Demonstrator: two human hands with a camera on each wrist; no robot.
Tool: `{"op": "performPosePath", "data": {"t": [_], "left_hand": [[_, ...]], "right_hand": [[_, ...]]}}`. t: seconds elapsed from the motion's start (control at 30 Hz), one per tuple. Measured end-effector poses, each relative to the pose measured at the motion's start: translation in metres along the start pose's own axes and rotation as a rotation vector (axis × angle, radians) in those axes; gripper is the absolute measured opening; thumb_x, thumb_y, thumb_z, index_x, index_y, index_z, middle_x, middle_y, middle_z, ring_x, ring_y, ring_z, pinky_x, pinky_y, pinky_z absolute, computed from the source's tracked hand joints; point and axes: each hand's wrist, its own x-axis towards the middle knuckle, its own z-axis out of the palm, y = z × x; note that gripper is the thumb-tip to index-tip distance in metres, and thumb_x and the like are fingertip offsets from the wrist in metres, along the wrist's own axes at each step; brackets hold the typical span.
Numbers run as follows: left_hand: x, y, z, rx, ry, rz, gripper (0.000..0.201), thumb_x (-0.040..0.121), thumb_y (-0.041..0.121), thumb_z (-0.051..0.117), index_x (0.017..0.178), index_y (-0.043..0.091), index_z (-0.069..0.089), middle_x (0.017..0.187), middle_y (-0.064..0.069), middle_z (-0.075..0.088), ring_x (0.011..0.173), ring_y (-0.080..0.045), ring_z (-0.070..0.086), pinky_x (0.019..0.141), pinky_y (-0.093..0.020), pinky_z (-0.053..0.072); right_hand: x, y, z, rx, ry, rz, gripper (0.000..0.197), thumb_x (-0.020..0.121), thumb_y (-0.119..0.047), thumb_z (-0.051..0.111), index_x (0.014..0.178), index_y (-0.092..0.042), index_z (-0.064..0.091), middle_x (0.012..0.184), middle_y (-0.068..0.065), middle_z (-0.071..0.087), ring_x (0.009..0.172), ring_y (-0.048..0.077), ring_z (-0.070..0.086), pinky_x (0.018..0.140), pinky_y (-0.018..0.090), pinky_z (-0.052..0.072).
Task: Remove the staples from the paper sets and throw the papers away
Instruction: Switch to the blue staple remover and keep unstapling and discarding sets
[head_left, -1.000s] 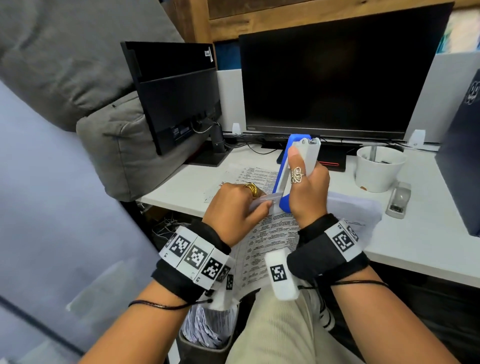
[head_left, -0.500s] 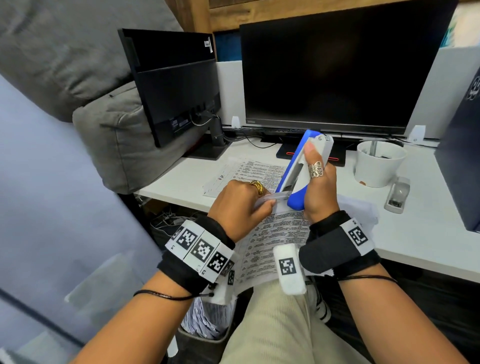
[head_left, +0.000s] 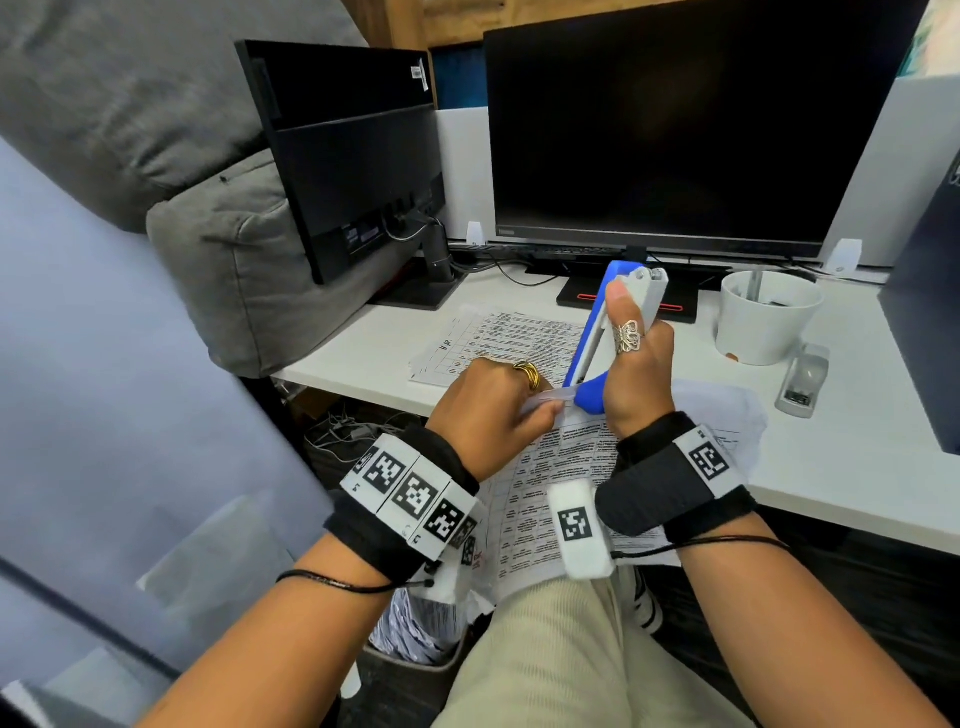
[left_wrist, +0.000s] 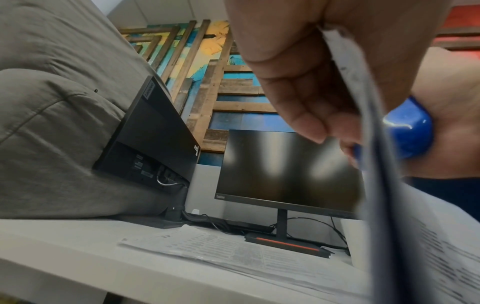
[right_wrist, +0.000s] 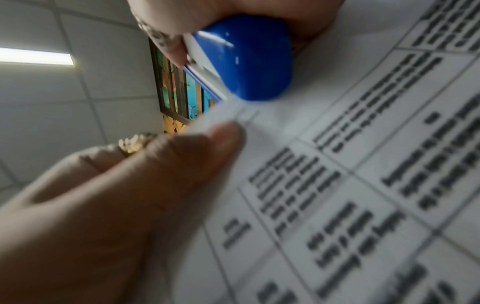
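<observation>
I start with the white desk (head_left: 857, 467), which carries two dark monitors (head_left: 675, 130) and a flat printed paper set (head_left: 498, 338) lying near its front edge, likely waiting its turn. Below the desk edge, between my knee and the left wrist, sits a bin already holding crumpled sheets (head_left: 415, 631) (sensibly placed right under the work, I judge, so a freed set can simply drop).

The printed paper set in hand (head_left: 545, 493) hangs over my lap, its top corner lifted toward the tool. My left hand (head_left: 488, 410) pinches that corner between thumb and curled fingers, held taut so the stapled spot stays firm.

My right hand (head_left: 636, 374) is wrapped around the blue and white stapler (head_left: 613, 332), thumb laid along its white top; it stands nearly upright with the rounded blue heel down against the pinched corner, presumably to use the remover tab there.

The staple itself I cannot make out; the wrist views are too blurred. A small grey stapler (head_left: 802, 382) lies unused beside a white cup (head_left: 766, 319).
</observation>
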Motion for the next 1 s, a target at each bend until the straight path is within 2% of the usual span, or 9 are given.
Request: {"op": "performPosePath", "data": {"t": [0.13, 0.2, 0.33, 0.43, 0.57, 0.77, 0.83, 0.9, 1.0], "left_hand": [[0.001, -0.008, 0.005, -0.041, -0.046, -0.070, 0.028, 0.090, 0.030, 0.058, 0.076, 0.008, 0.069, 0.059, -0.007, 0.060, 0.055, -0.019, 0.051, 0.053, -0.027, 0.034], [0.000, -0.016, 0.010, -0.046, -0.048, -0.107, 0.030, 0.089, 0.030, 0.059, 0.078, 0.005, 0.071, 0.057, -0.007, 0.058, 0.051, -0.016, 0.046, 0.050, -0.025, 0.029], [-0.001, -0.024, 0.014, -0.041, -0.028, -0.143, 0.031, 0.088, 0.029, 0.061, 0.073, 0.002, 0.069, 0.054, -0.006, 0.055, 0.046, -0.011, 0.037, 0.045, -0.015, 0.020], [-0.002, -0.030, 0.015, 0.002, -0.040, -0.163, 0.037, 0.088, 0.032, 0.060, 0.064, 0.004, 0.063, 0.053, -0.007, 0.053, 0.046, -0.011, 0.036, 0.044, -0.018, 0.021], [-0.002, -0.036, 0.018, 0.044, -0.016, -0.139, 0.043, 0.087, 0.043, 0.058, 0.073, 0.003, 0.067, 0.057, -0.010, 0.057, 0.051, -0.018, 0.046, 0.046, -0.026, 0.026], [-0.003, -0.036, 0.021, 0.066, 0.001, -0.121, 0.037, 0.087, 0.036, 0.060, 0.067, 0.005, 0.063, 0.056, -0.008, 0.056, 0.050, -0.018, 0.045, 0.046, -0.027, 0.030], [-0.004, -0.038, 0.022, 0.091, -0.020, -0.124, 0.033, 0.089, 0.037, 0.058, 0.074, 0.010, 0.067, 0.060, -0.006, 0.058, 0.054, -0.019, 0.049, 0.049, -0.028, 0.036], [-0.005, -0.040, 0.021, 0.146, -0.020, -0.135, 0.036, 0.090, 0.044, 0.052, 0.079, 0.013, 0.068, 0.063, -0.004, 0.061, 0.059, -0.019, 0.052, 0.051, -0.029, 0.042], [-0.006, -0.041, 0.019, 0.204, 0.087, -0.118, 0.048, 0.084, 0.052, 0.040, 0.083, 0.015, 0.070, 0.061, -0.003, 0.061, 0.058, -0.022, 0.055, 0.050, -0.027, 0.042]], "right_hand": [[0.015, -0.002, -0.005, -0.090, -0.097, 0.051, 0.022, 0.091, -0.040, 0.054, 0.090, -0.019, 0.061, 0.076, -0.004, 0.057, 0.073, 0.013, 0.055, 0.070, 0.025, 0.043], [0.030, -0.004, -0.013, -0.079, -0.080, 0.105, 0.029, 0.089, -0.037, 0.058, 0.108, -0.015, 0.053, 0.088, -0.004, 0.057, 0.080, 0.011, 0.056, 0.072, 0.022, 0.046], [0.067, 0.001, -0.048, -0.159, 0.063, 0.271, 0.057, 0.071, -0.027, 0.061, 0.118, -0.005, 0.038, 0.094, 0.006, 0.050, 0.083, 0.019, 0.054, 0.075, 0.032, 0.047], [0.089, 0.008, -0.086, -0.588, 0.103, 0.402, 0.060, 0.078, -0.034, 0.060, 0.125, -0.004, 0.037, 0.100, 0.014, 0.051, 0.100, 0.032, 0.056, 0.087, 0.034, 0.042], [0.091, 0.018, -0.127, -1.184, 0.015, 0.462, 0.041, 0.093, -0.029, 0.053, 0.114, 0.007, 0.057, 0.117, 0.025, 0.058, 0.112, 0.039, 0.053, 0.086, 0.034, 0.041], [0.095, 0.031, -0.134, -1.395, -0.074, 0.458, 0.029, 0.089, -0.030, 0.060, 0.079, -0.003, 0.055, 0.108, 0.020, 0.064, 0.090, 0.034, 0.057, 0.070, 0.029, 0.038], [0.095, 0.030, -0.126, -1.465, -0.108, 0.388, 0.037, 0.092, -0.040, 0.054, 0.087, -0.003, 0.058, 0.110, 0.020, 0.064, 0.098, 0.035, 0.058, 0.074, 0.031, 0.042], [0.089, 0.023, -0.113, -1.385, -0.110, 0.148, 0.048, 0.094, -0.045, 0.047, 0.105, -0.002, 0.064, 0.113, 0.017, 0.064, 0.105, 0.033, 0.058, 0.085, 0.033, 0.044], [0.066, 0.005, -0.081, -0.905, -0.396, -0.094, 0.036, 0.087, -0.040, 0.061, 0.110, -0.013, 0.066, 0.106, 0.004, 0.067, 0.101, 0.016, 0.060, 0.091, 0.029, 0.046]]}}
